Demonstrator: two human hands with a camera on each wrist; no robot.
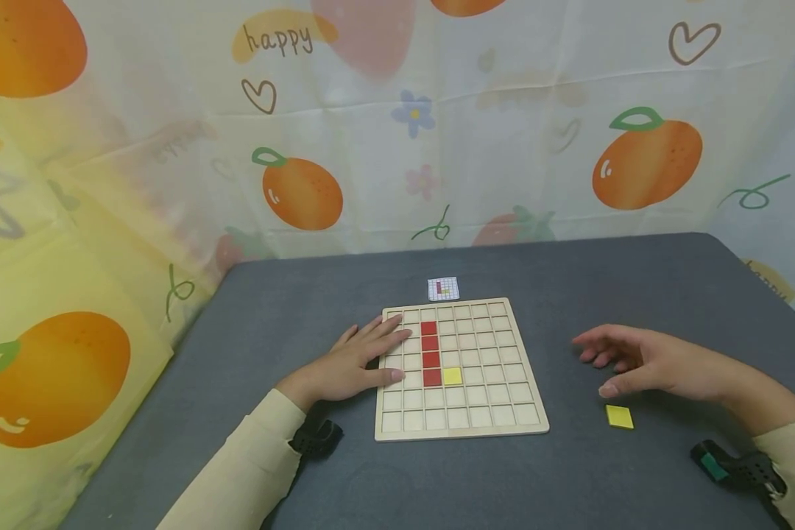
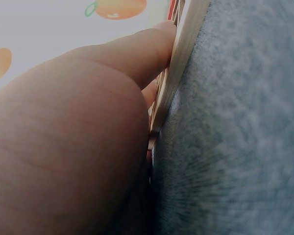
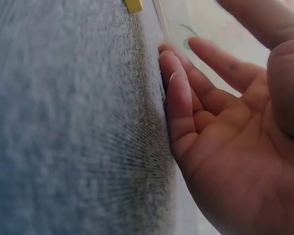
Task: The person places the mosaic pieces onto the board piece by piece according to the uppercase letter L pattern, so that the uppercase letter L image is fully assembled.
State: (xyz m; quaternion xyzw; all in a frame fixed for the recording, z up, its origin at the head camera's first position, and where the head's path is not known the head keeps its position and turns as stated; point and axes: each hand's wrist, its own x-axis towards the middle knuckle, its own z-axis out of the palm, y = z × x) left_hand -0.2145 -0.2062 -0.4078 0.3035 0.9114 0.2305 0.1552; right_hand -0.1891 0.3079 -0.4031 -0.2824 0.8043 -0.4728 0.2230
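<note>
Grey table's grid board [image 1: 523, 416] holds red tiles [image 1: 430, 353], yellow tile [image 1: 453, 376]

The grid board [image 1: 460, 434] looks like pale unfinished wood, matt, with a smooth light edge seen close in the left wrist view [image 2: 183, 49]. The red tiles [image 1: 430, 353] and the yellow tile [image 1: 453, 376] set in it have a flat, even painted colour with little shine, as does the loose yellow tile [image 1: 619, 417]. The table cover [image 1: 570, 280] is grey cloth, felt-like and slightly fuzzy [image 3: 63, 122]. The backdrop [image 1: 437, 147] is thin printed sheeting, creased and faintly glossy. The small card [image 1: 443, 288] looks like printed paper.
</note>
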